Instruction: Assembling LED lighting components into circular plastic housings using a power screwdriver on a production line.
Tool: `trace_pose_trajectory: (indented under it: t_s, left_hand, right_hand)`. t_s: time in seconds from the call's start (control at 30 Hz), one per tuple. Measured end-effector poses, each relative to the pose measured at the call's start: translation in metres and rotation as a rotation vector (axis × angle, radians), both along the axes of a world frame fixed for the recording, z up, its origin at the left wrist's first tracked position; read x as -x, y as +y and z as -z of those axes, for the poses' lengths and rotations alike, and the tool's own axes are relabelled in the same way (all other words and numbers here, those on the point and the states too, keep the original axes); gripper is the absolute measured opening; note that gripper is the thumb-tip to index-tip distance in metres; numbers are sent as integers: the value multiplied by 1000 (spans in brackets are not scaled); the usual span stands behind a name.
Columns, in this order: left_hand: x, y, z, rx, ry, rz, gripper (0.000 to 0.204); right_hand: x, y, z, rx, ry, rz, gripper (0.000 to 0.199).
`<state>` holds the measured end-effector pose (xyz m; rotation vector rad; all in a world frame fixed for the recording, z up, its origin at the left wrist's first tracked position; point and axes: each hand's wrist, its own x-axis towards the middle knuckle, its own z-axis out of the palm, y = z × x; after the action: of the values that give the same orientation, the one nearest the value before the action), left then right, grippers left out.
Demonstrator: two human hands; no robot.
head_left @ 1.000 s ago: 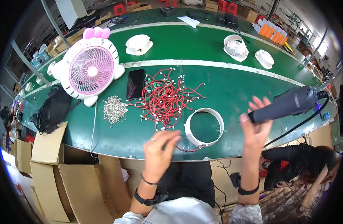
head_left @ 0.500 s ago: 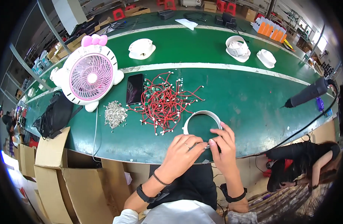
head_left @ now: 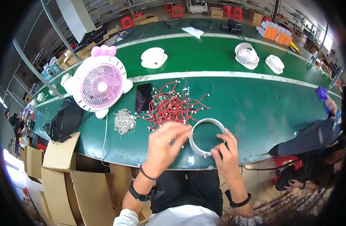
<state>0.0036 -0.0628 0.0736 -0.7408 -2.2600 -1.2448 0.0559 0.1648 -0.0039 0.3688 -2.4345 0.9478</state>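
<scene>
A white plastic ring [head_left: 194, 144] stands on the green table in front of me. My right hand [head_left: 227, 156] grips its right near side, thumb at the near rim and fingers along the right wall. My left hand [head_left: 163, 145] is raised just left of the ring, apart from it, with thumb and fingers drawn into a pinch; whatever they hold, if anything, is too small and blurred to make out. Behind that hand lies a tangle of red wires [head_left: 169, 107] with white connectors. Left of the wires is a heap of small metal screws [head_left: 124, 121].
A pink-and-white fan [head_left: 102, 87] stands left, beside a black phone [head_left: 143, 98] and black bag [head_left: 63, 122]. White housings [head_left: 154, 57] sit farther back. At right hangs a dark electric screwdriver [head_left: 306, 141]; another person's hand [head_left: 332, 107] is by a purple object [head_left: 322, 93]. Cardboard boxes [head_left: 92, 192] stand lower left.
My left hand has left the ring's near rim and moved left and up toward the wires. My right hand stays on the ring. The screwdriver has swung nearer; another person's hand has appeared at right.
</scene>
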Motion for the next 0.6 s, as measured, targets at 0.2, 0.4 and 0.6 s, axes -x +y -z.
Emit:
trace_pose_trajectory:
  t_s: [0.2, 0.4, 0.6]
  left_hand:
    - [38, -35, 6, 100, -42, -296, 35]
    - [-2, -44, 44, -34, -120, -403, 32]
    - [-31, -59, 79, -126, -232, -501, 22]
  right_hand:
    - [-3, -5, -8, 126, -102, 35, 32]
    - [63, -33, -55, 134, 119, 145, 31]
    - [170, -2, -39, 143, 12, 75, 40]
